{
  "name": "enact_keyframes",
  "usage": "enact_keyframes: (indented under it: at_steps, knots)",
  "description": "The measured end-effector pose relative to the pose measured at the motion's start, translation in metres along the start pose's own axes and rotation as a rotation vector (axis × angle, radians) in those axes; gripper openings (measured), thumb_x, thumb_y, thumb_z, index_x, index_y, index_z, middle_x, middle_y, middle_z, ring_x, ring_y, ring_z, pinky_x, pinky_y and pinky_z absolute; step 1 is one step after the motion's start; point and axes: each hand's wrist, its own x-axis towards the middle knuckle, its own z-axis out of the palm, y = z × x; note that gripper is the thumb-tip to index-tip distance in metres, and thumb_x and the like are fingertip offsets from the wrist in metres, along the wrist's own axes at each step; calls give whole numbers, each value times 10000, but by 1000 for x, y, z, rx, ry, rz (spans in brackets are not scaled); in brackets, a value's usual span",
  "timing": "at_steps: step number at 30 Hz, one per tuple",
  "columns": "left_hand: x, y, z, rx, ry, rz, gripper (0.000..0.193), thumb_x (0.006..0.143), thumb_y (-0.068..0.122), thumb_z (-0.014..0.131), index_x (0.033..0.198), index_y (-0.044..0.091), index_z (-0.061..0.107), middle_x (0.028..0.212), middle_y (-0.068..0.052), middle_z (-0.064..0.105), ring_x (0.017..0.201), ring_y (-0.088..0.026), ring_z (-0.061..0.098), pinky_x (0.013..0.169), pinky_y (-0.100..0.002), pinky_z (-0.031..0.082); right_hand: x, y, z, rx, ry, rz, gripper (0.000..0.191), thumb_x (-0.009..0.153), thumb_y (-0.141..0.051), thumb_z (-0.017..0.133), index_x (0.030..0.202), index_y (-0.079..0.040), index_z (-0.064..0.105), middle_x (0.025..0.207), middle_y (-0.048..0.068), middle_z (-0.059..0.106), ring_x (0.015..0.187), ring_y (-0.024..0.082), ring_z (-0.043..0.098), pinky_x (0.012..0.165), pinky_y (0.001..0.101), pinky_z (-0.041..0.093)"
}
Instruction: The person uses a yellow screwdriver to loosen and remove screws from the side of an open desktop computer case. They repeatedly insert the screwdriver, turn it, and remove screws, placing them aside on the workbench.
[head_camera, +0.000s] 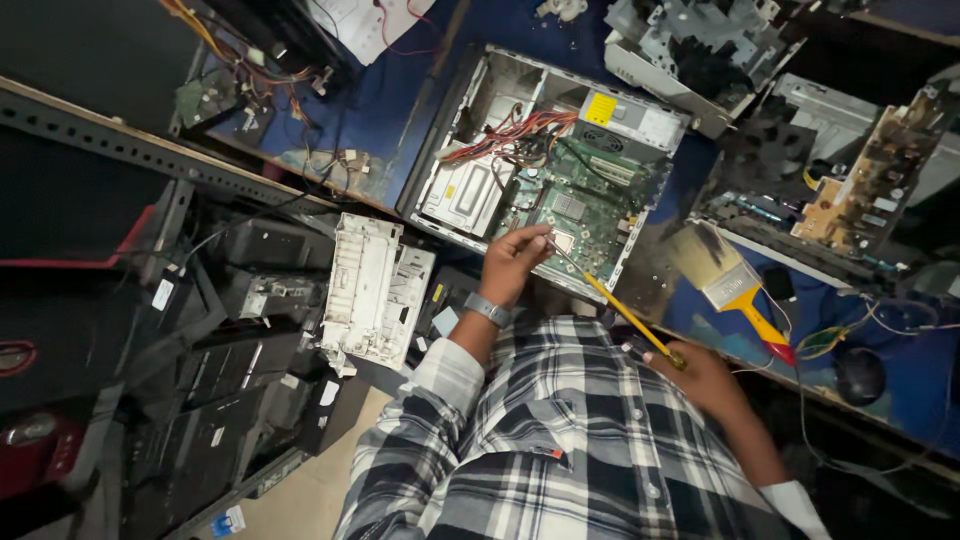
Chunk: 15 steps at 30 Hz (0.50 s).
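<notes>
Right hand (705, 378) gripping screwdriver (617, 302), left hand (512, 262) pinching its tip, contact point on motherboard (585, 205) unclear.

paintbrush (728, 283) on blue bench (905, 385), white plastic panel (372, 290), black mouse (860, 375)

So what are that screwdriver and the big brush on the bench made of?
The screwdriver looks like a thin shiny metal shaft in a glossy yellow handle, probably plastic. The brush seems to have pale soft bristles, a bright metal band, and a smooth yellow-and-red handle, plastic or painted wood.
</notes>
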Motion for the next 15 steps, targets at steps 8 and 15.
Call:
enact_keyframes:
  at_steps: [8,15]
  knots:
    - [1,10,3,286,-11,167,205,997,59,671,1180,-7,734,1126,-103,762,1027,-160,726,925,-291,582,17,36,8,-51,-69,-14,451,883,-462,735,777,-28,678,648,86,545,599,171,498,575,360,427]
    - [-2,48,0,771,-68,438,178,934,64,712,1098,63,781,1087,-87,779,1006,-140,720,873,-288,573,17,46,-3,335,-221,64,285,889,-313,747,965,-42,705,695,-2,617,560,95,490,497,289,386]
